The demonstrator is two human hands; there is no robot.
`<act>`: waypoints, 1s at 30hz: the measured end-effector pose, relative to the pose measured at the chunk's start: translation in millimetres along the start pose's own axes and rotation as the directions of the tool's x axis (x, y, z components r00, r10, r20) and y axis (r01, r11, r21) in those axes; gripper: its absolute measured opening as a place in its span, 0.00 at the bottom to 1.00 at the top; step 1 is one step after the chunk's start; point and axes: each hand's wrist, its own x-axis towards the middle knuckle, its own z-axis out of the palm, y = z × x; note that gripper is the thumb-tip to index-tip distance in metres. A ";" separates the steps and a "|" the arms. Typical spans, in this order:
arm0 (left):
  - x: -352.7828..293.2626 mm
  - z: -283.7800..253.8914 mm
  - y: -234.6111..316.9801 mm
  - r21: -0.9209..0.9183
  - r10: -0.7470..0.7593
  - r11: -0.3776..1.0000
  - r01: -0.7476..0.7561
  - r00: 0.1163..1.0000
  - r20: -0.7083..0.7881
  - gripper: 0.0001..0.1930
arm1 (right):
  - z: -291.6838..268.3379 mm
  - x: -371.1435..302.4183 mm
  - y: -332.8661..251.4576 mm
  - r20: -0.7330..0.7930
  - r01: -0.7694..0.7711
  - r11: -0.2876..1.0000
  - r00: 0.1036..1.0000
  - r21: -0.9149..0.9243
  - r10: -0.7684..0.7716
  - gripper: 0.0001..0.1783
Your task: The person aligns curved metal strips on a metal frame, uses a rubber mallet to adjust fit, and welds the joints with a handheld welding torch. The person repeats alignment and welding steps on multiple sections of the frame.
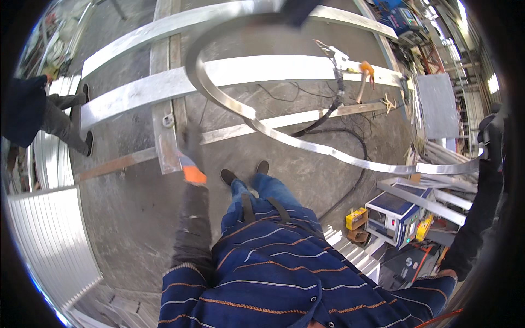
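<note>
- My right hand (pixel 488 143), in a dark glove, was up at the right edge, closed around one end of the bent metal strip (pixel 306 143).
- The strip ran long from my right toward a big loop (pixel 203 82) far ahead on the left.
- My left hand (pixel 191 158) hung blurred over the floor; I cannot tell how open it was.
- Bare floor (pixel 131 208) lay open on my left; machines (pixel 395 216) crowded my right.

We see a small yellow box (pixel 356 218) on the floor at our right, just beside a blue-and-white machine (pixel 392 213) bearing a coloured label panel.
</note>
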 end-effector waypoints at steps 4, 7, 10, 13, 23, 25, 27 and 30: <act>-88.0 38.5 -100.9 -0.391 -0.587 0.508 0.768 0.640 0.496 0.21 | -38.7 -19.6 -36.2 -0.169 -0.265 0.958 0.955 -0.112 0.244 0.04; -98.8 101.0 -109.1 0.073 -0.375 0.884 0.462 0.605 0.702 0.21 | -55.5 -38.7 6.5 -0.214 -0.389 0.917 0.907 -0.087 0.364 0.06; -89.8 162.5 -82.8 0.006 -0.281 0.931 0.364 0.710 0.645 0.24 | -61.8 -46.6 85.6 -0.212 -0.499 0.866 0.847 -0.004 0.487 0.08; -63.3 193.8 -51.9 -0.137 -0.261 0.892 0.431 0.738 0.622 0.27 | -42.1 -23.8 180.0 -0.149 -0.557 0.817 0.804 0.150 0.575 0.10; -8.3 165.0 -21.2 -0.349 -0.301 0.916 0.197 0.913 -0.275 0.12 | 275.8 199.4 379.8 0.270 -0.572 0.499 0.789 0.651 0.552 0.18; -4.8 143.0 -28.9 -0.237 -0.299 0.946 0.224 0.884 -0.360 0.11 | 368.7 200.2 382.1 0.368 -0.625 0.397 0.748 0.672 0.553 0.19; -0.8 121.1 -41.0 -0.043 -0.357 0.920 0.390 0.785 -0.507 0.12 | 449.1 187.9 378.7 0.385 -0.630 0.434 0.757 0.644 0.528 0.23; -3.0 97.9 -64.2 0.026 -0.325 0.920 0.390 0.800 -0.504 0.12 | 546.6 174.7 372.2 0.545 -0.786 0.372 0.613 0.494 0.571 0.26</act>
